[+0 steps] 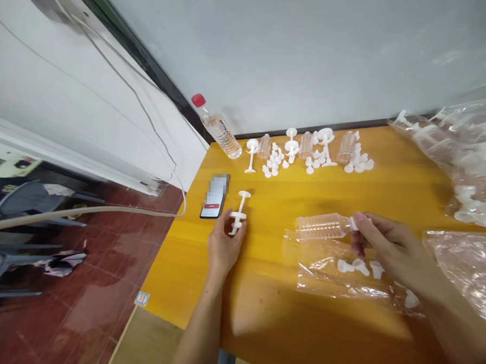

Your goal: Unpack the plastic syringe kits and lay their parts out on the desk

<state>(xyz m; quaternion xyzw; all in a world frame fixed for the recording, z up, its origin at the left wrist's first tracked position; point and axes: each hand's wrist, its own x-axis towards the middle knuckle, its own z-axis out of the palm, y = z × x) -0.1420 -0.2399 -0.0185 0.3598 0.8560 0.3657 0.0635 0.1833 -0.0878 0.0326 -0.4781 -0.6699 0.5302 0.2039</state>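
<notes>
My left hand is closed around the lower end of a white plunger, thumb on one side and fingers on the other, beside the phone. The plunger has a thin stem, a round disc at its far end and a wider collar near my fingertips. My right hand pinches the white tip of a clear ribbed barrel, which points left over the table. Below the barrel lies a clear plastic bag with several white nozzles; my right forearm partly covers its right end.
Along the table's back edge stand a red-capped bottle, white plungers, clear barrels and piles of small white nozzles. A phone lies at left. Filled plastic bags crowd the right. A cable hangs at left.
</notes>
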